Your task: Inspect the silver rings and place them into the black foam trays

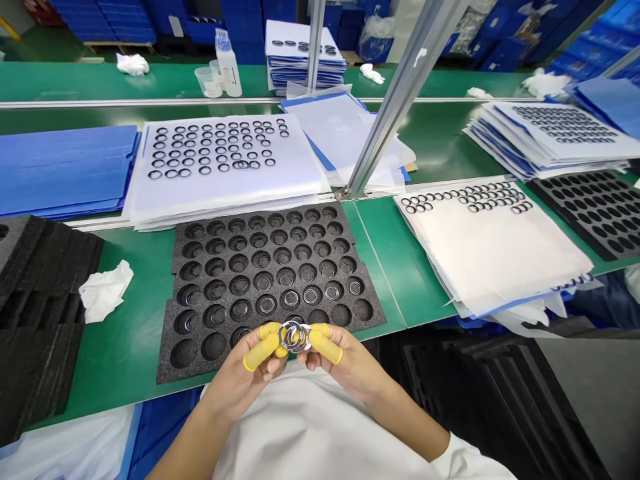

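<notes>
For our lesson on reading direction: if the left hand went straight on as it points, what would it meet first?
Past the shiny ring piece it holds, the left hand would probably first meet the right hand, which faces it; depth is unclear in one view.

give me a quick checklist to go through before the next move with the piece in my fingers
1. Grip on the shiny ring piece: ok, left hand and right hand both pinch it.
2. Yellow finger covers worn: ok, on both hands.
3. Ring piece free of marks: cannot tell, too small.
4. Foam tray on the green bench: ok, lying flat.
5. Near row of pockets fully in sight: not ok, the hands hide part of it.
6. Crumpled wipe off the tray: ok, it lies to the left.
</notes>
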Tool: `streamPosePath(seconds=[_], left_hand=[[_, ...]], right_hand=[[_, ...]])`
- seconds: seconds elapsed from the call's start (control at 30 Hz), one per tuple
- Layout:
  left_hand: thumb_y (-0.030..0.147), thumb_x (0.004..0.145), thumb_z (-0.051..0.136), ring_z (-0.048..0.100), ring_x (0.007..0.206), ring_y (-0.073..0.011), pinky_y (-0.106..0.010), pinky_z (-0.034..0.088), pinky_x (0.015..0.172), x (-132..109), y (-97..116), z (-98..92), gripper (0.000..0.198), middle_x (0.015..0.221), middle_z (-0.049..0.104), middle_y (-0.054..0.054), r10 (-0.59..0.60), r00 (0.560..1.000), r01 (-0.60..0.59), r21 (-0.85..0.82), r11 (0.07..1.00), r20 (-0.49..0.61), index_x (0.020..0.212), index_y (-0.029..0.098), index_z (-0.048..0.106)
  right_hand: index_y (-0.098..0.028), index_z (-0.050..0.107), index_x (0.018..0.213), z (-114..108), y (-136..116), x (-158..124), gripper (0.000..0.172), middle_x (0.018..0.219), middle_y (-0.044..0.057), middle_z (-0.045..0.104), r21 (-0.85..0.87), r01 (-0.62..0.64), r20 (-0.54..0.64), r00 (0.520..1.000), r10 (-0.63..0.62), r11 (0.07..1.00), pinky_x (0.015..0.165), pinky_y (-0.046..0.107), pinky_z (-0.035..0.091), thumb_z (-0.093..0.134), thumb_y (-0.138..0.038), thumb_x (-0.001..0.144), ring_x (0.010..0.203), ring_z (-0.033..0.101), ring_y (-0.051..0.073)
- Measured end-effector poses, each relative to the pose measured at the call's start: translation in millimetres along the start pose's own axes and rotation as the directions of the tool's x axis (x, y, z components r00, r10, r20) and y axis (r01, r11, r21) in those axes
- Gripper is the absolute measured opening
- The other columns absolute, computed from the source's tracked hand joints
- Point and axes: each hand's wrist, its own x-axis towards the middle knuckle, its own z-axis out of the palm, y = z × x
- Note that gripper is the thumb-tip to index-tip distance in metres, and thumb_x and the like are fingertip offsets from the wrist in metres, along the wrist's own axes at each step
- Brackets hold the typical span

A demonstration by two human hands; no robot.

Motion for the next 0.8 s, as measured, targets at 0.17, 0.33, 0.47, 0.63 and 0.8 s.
streamPosePath(seconds=[0.17, 0.33, 0.47, 0.63, 0.8], left_hand=[[0.04, 0.066, 0.093, 0.027, 0.049, -0.0027, -0.012, 0.033, 0.046, -1.4, 0.3, 0.1, 0.035, 0.057, 0.04, 0.006, -0.01, 0.999, 0.014, -0.079, 0.997, 0.045, 0.068, 0.015, 0.069], [0.042, 0.068, 0.091, 0.027, 0.049, -0.0025, -0.011, 0.032, 0.044, -1.9, 0.6, -0.4, 0.035, 0.061, 0.038, 0.006, -0.007, 0.998, 0.014, -0.139, 0.99, 0.057, 0.07, 0.015, 0.069], [0.041, 0.07, 0.09, 0.027, 0.049, -0.0029, -0.011, 0.031, 0.044, -2.6, 1.2, -1.8, 0.034, 0.059, 0.038, 0.007, -0.003, 0.998, 0.011, -0.153, 0.988, 0.057, 0.069, 0.015, 0.068], [0.046, 0.065, 0.092, 0.035, 0.048, -0.0039, -0.014, 0.036, 0.047, -8.9, 6.7, -17.2, 0.039, 0.055, 0.047, 0.005, 0.128, 0.991, -0.125, 0.059, 0.99, -0.049, 0.069, 0.016, 0.068], [0.057, 0.07, 0.082, 0.053, 0.055, -0.0131, -0.023, 0.044, 0.052, -23.5, 12.9, -81.0, 0.043, 0.062, 0.062, -0.001, 0.358, 0.892, -0.144, 0.578, 0.803, -0.276, 0.089, 0.019, 0.073]], right_hand=[[-0.016, 0.072, 0.079, 2.7, -1.0, 1.0, 0.043, 0.071, -0.001, 0.065, 0.048, -0.012, -0.051, 0.999, 0.014, 0.999, 0.06, 0.023, 0.035, 0.088, -0.055, 0.07, 0.064, 0.054, 0.009], [-0.016, 0.071, 0.075, 4.7, -4.6, -0.4, 0.041, 0.068, 0.0, 0.065, 0.063, -0.024, -0.056, 0.998, 0.028, 0.998, 0.059, 0.023, 0.035, 0.088, -0.053, 0.07, 0.062, 0.052, 0.009], [-0.016, 0.069, 0.072, 5.4, -7.0, -1.3, 0.043, 0.066, -0.001, 0.065, 0.084, -0.028, -0.064, 0.997, 0.033, 0.996, 0.059, 0.021, 0.035, 0.09, -0.053, 0.068, 0.061, 0.052, 0.008], [-0.015, 0.066, 0.067, 5.0, -7.7, -4.3, 0.045, 0.064, -0.002, 0.061, 0.137, -0.044, -0.065, 0.996, 0.053, 0.99, 0.058, 0.02, 0.036, 0.092, -0.051, 0.066, 0.06, 0.053, 0.006], [-0.016, 0.069, 0.071, 3.9, -8.8, -6.1, 0.045, 0.065, -0.003, 0.061, 0.147, -0.056, -0.08, 0.994, 0.069, 0.988, 0.059, 0.018, 0.038, 0.093, -0.052, 0.062, 0.061, 0.054, 0.006]])
